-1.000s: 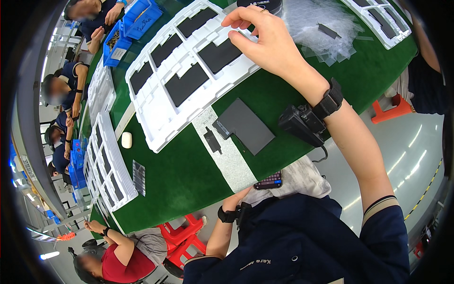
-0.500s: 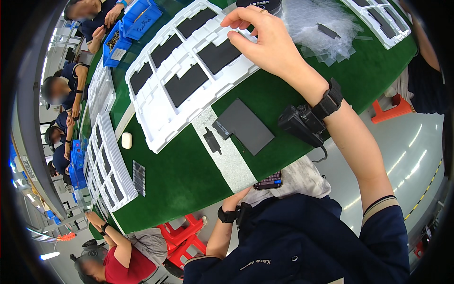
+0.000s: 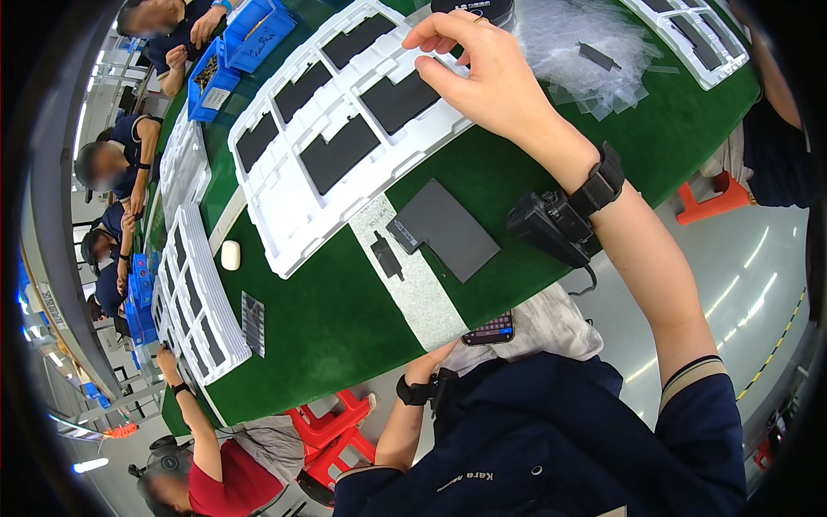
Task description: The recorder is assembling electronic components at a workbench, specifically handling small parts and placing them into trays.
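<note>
1. Right hand (image 3: 495, 73): thumb and index apart, other fingers loosely curled, nothing pinched; over white moulded plastic tray (image 3: 284, 233), contact unclear.
2. Nearest: black flat notched piece (image 3: 401, 103) in tray, just left of and below fingertips.
3. Loose dark-grey notched flat piece (image 3: 457, 237): on table, below right fingers.
4. Left hand (image 3: 440, 355): beside black phone (image 3: 493, 329), fingers hidden, can't tell.
5. Change: only red-shirted co-worker's arm (image 3: 202, 431) now extended; wearer's right hand and pieces unmoved, so handling paused.
</note>
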Demonstrator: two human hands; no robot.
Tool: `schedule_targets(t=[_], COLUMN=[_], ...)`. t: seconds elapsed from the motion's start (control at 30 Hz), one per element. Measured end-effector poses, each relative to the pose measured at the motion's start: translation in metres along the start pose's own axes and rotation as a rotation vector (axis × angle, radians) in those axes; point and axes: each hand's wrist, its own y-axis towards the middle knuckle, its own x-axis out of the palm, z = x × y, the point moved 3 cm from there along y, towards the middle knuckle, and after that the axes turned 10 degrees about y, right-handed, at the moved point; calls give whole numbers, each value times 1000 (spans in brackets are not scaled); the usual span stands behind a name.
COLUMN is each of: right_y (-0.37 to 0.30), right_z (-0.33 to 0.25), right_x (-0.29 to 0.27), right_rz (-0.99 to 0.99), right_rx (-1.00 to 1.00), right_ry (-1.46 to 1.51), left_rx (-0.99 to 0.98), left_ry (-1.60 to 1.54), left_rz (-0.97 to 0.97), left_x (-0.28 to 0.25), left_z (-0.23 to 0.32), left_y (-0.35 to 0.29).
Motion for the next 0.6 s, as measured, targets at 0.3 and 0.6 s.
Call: schedule_targets(t=[0.3, 0.6], right_y=[0, -1], right_z=[1, 1], right_x=[0, -1], right_rz=[-8, -6], right_rx=[9, 13], right_ry=[-6, -1], left_rx=[-100, -22], left_ry=[-79, 49], left_rz=[-83, -167], left_x=[0, 16], left_z=[15, -11], left_y=[5, 9])
